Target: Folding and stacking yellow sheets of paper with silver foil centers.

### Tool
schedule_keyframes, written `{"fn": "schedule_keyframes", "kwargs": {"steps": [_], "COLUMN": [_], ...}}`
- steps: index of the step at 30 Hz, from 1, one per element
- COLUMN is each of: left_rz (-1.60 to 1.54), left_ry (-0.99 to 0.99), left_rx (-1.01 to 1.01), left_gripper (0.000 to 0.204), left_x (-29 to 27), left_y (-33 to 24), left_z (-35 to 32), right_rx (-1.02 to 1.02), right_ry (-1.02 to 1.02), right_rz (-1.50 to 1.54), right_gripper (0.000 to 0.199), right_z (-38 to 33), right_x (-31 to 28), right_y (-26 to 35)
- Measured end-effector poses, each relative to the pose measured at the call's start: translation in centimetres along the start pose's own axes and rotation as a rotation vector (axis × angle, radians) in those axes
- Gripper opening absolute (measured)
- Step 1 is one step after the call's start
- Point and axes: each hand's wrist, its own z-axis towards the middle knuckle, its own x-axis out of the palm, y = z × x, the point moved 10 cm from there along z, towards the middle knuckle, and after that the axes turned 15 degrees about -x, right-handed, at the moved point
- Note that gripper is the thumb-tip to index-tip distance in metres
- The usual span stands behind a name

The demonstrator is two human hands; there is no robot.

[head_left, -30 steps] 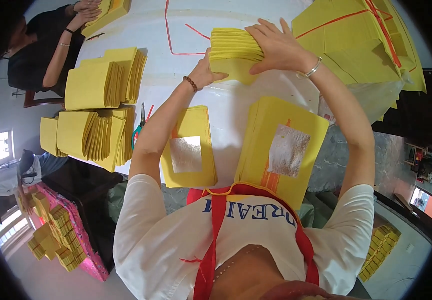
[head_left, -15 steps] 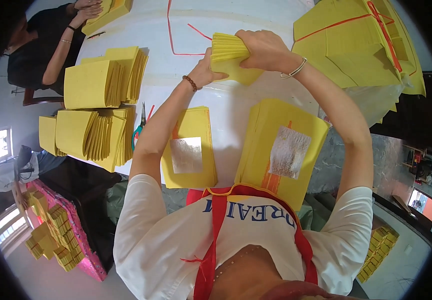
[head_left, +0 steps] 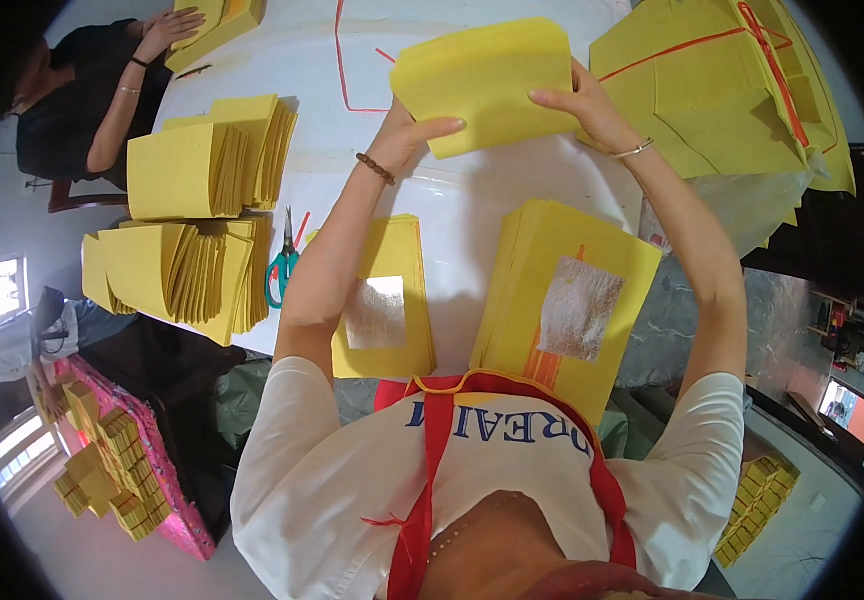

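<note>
Between my two hands is a stack of yellow paper (head_left: 487, 80), raised over the white table with its broad face toward me. My left hand (head_left: 410, 138) grips its lower left corner, thumb lying on the front. At the right end my right hand (head_left: 590, 108) holds it the same way; the fingers of both hands are hidden behind the paper. Nearer me lie two piles of yellow sheets, the left pile (head_left: 414, 300) and the right pile (head_left: 512, 290), each topped with a silvery square and an orange stripe.
Folded yellow paper stacks (head_left: 182, 170) stand on the left, beside green-handled scissors (head_left: 280, 275). A large yellow bundle tied with red strap (head_left: 692, 110) sits at right. Red strip (head_left: 340, 70) lies on the table (head_left: 302, 130). Another person's hand (head_left: 174, 30) rests on yellow paper at far left.
The paper stack has turned from its fanned edge to its broad face. My right hand has moved right, from the top to the stack's right end.
</note>
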Motion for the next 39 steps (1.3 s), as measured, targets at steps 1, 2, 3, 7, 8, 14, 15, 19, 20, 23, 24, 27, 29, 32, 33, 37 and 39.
{"fn": "schedule_keyframes", "kwargs": {"steps": [1, 2, 3, 7, 8, 14, 15, 19, 20, 23, 24, 27, 29, 32, 33, 37, 39], "left_rz": [0.209, 0.211, 0.217, 0.272, 0.271, 0.369, 0.368, 0.554, 0.505, 0.336, 0.336, 0.264, -0.362, -0.718, -0.687, -0.058, -0.009], "left_ry": [0.003, 0.004, -0.076, -0.148, -0.135, -0.172, -0.166, -0.225, -0.22, -0.185, -0.186, -0.132, -0.115, -0.013, -0.095, -0.148, -0.207], "left_rx": [-0.049, -0.052, 0.048, 0.078, 0.077, 0.086, 0.082, 0.116, 0.051, 0.066, 0.069, 0.199, 0.231, 0.175, 0.159, 0.155, 0.181], "left_gripper": [0.095, 0.095, 0.102, 0.116, 0.116, 0.108, 0.108, 0.108, 0.109, 0.109, 0.109, 0.105, 0.097, 0.089, 0.077, 0.055, 0.057], "left_x": [0.7, 0.9, 0.6, 0.1, 0.2, -0.4, -0.3, -0.7, -1.0, 0.1, 0.0, 0.1, -0.8, 1.6, 1.2, 4.0, 4.0], "left_y": [0.2, 0.4, -0.2, 1.9, 3.5, 4.6, 5.1, 5.4, 5.3, 2.7, 1.8, -1.6, -2.5, -2.3, -0.7, -2.5, -3.4], "left_z": [0.1, 0.2, 0.0, 0.1, 0.8, 1.3, 1.5, 1.8, 1.9, 0.4, 0.2, -1.1, -2.0, -1.7, -1.2, -1.7, -1.7], "right_rx": [0.0, -0.008, -0.017, 0.124, 0.104, 0.087, 0.108, 0.046, 0.102, 0.19, 0.221, 0.225, 0.216, 0.211, 0.211, 0.175, 0.223], "right_ry": [-0.002, 0.046, 0.094, 0.158, 0.152, 0.157, 0.166, 0.171, 0.178, 0.164, 0.149, 0.092, 0.063, 0.029, 0.022, 0.086, 0.135], "right_rz": [0.002, -0.016, -0.035, -0.187, -0.217, -0.144, -0.114, -0.263, -0.223, -0.114, -0.037, 0.183, 0.277, 0.418, 0.464, 0.518, 0.491], "right_gripper": [0.067, 0.067, 0.068, 0.071, 0.071, 0.071, 0.071, 0.067, 0.065, 0.06, 0.057, 0.052, 0.048, 0.042, 0.04, 0.039, 0.046], "right_z": [-0.4, -0.8, -1.2, -4.0, -5.1, -5.7, -6.0, -5.6, -5.3, -4.7, -4.7, -4.3, -4.1, -3.5, -3.1, -2.8, -3.2], "right_x": [-0.2, -0.1, 0.1, -0.3, -1.3, -1.6, -1.6, -1.9, -1.4, -1.2, -1.0, -0.2, 0.6, 2.0, 2.5, 3.9, 4.1], "right_y": [-0.5, -0.9, -1.3, -6.0, -8.7, -10.3, -10.9, -11.2, -10.4, -8.1, -7.8, -6.7, -5.5, -4.6, -4.4, -5.1, -5.6]}}
